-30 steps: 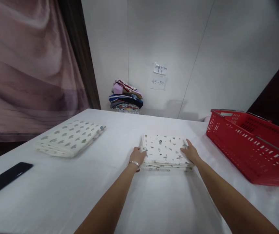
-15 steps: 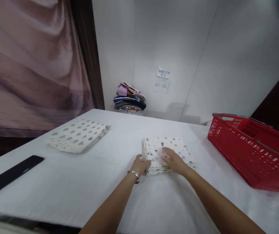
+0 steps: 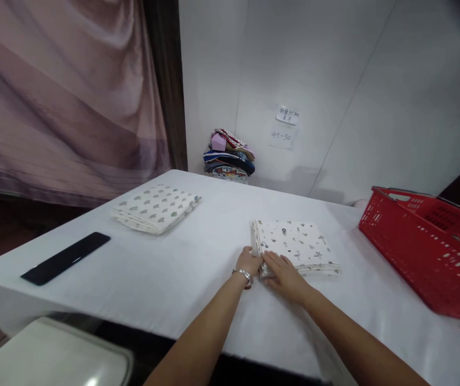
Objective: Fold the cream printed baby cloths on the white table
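Note:
A folded white cloth [image 3: 300, 241] with small scattered prints lies flat on the white-covered table in front of me. At its near left corner, my left hand [image 3: 250, 262], with a bracelet on the wrist, is closed on the layered edge. My right hand [image 3: 284, 276] rests beside it, fingers stretched out over the same corner and holding nothing. The two hands' fingertips nearly meet. Farther left lies another folded white cloth [image 3: 160, 206], printed with grey-green leaf-like shapes, untouched by either hand.
A red plastic basket [image 3: 423, 246] stands at the right of the table [image 3: 190, 257]. On the left lies a flat black slab [image 3: 69, 257]. Behind the table is a stack of folded fabrics [image 3: 230, 155]. A pale stool-like seat [image 3: 53, 354] sits at the lower left.
My right hand has slid from the top of the cloth to its near left corner, beside my left hand. The view has turned somewhat left.

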Demonstrator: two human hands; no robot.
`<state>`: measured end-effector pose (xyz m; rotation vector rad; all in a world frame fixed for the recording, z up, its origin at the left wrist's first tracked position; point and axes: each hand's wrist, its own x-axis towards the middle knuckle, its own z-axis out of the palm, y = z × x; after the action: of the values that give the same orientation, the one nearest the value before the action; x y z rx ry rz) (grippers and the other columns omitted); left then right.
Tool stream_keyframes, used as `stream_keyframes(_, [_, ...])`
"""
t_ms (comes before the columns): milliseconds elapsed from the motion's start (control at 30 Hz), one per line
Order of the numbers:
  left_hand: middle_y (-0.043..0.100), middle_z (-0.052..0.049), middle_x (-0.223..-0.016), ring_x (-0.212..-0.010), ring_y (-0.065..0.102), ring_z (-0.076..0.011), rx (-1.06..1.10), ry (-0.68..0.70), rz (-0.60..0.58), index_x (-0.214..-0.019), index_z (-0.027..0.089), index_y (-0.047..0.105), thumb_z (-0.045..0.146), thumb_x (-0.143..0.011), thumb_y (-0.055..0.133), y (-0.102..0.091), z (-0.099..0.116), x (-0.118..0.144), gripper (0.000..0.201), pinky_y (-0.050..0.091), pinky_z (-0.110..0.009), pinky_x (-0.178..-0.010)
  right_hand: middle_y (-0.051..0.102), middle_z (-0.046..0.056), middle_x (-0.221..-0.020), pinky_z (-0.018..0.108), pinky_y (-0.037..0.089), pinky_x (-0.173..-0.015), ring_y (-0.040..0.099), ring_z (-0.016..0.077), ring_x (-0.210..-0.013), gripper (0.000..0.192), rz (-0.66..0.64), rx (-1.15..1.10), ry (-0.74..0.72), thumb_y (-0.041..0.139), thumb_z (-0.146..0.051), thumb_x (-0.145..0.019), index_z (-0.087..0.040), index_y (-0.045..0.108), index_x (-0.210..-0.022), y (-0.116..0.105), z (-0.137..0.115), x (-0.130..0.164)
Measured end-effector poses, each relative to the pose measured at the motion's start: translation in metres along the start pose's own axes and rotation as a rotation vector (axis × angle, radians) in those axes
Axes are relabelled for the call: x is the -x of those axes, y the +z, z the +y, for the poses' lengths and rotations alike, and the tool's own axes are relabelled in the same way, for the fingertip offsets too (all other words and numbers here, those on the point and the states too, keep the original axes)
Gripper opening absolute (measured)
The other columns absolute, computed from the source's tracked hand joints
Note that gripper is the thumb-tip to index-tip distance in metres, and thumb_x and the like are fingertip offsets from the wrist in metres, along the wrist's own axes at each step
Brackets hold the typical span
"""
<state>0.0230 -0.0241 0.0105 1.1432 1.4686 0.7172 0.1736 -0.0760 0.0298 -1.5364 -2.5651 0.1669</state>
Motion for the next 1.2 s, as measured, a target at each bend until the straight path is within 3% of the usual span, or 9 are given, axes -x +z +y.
stream_keyframes(233, [0.062,-0.011,-0.108,-0.073,0.064,-0.0140,0.133,-0.033,-0.077,-0.129,0.014,0.036,0.018,-0.072,0.063,-0.005,0.002,0.006,0.063,0.051,-0.020,-0.052,0.041,0.011,-0.141,0.050,0.030,-0.104,0.037,0.0257,-0.130,0.063,0.182,0.047,-0.014,0.052,-0.026,-0.082,-0.022,0.032,-0.141,0.024,-0.002,0.001])
stream_keyframes(333, [0.065,-0.009,-0.099,-0.064,0.064,-0.0136,0.015,-0.026,-0.119,-0.127,0.015,0.039,0.018,-0.073,0.062,-0.018,0.007,-0.007,0.059,0.051,-0.024,-0.053,0.045,0.011,-0.138,0.049,0.032,-0.102,0.040,0.0255,-0.127,0.055,0.235,0.073,-0.019,0.050,-0.023,-0.083,-0.020,0.039,-0.137,0.027,-0.004,0.001])
stream_keyframes(433, [0.066,-0.008,-0.095,-0.064,0.064,-0.0135,-0.196,0.089,-0.029,-0.121,0.015,0.048,0.018,-0.077,0.057,-0.037,0.016,-0.033,0.045,0.051,-0.025,-0.060,0.047,0.013,-0.136,0.047,0.033,-0.101,0.041,0.0251,-0.126,0.049,0.281,0.101,-0.031,0.048,-0.022,-0.084,-0.018,0.044,-0.133,0.030,-0.005,0.002])
stream_keyframes(600, [0.064,-0.007,-0.111,-0.101,0.059,-0.0166,-0.457,0.307,0.134,-0.117,0.018,0.056,0.015,-0.080,0.050,-0.057,0.038,-0.077,0.037,0.046,-0.026,-0.086,0.049,0.012,-0.134,0.045,0.033,-0.100,0.044,0.0236,-0.124,0.045,0.334,0.136,-0.065,0.046,-0.022,-0.086,-0.017,0.045,-0.131,0.034,-0.003,0.004])
stream_keyframes(800, [0.056,-0.002,-0.128,-0.103,0.058,-0.0179,-0.580,0.381,0.038,-0.127,0.028,0.050,0.028,-0.083,0.047,-0.044,0.050,-0.113,0.045,0.047,-0.027,-0.085,0.053,0.012,-0.130,0.042,0.035,-0.100,0.046,0.0220,-0.123,0.045,0.386,0.145,-0.089,0.046,-0.022,-0.087,-0.018,0.044,-0.131,0.036,0.001,0.004])
stream_keyframes(967, [0.058,-0.003,-0.122,-0.100,0.059,-0.0209,-0.670,0.406,0.027,-0.126,0.034,0.052,0.034,-0.082,0.046,-0.037,0.047,-0.136,0.045,0.047,-0.031,-0.082,0.052,0.011,-0.131,0.042,0.034,-0.102,0.044,0.0220,-0.125,0.046,0.389,0.144,-0.096,0.048,-0.021,-0.085,-0.017,0.044,-0.130,0.038,0.002,0.005])
stream_keyframes(1200, [0.066,0.002,-0.106,-0.095,0.059,-0.0157,-0.670,0.502,-0.027,-0.114,0.034,0.062,0.031,-0.080,0.048,-0.038,0.052,-0.146,0.037,0.045,-0.023,-0.080,0.052,0.012,-0.131,0.043,0.034,-0.102,0.045,0.0230,-0.124,0.043,0.370,0.161,-0.093,0.048,-0.023,-0.085,-0.018,0.048,-0.128,0.039,0.001,0.006])
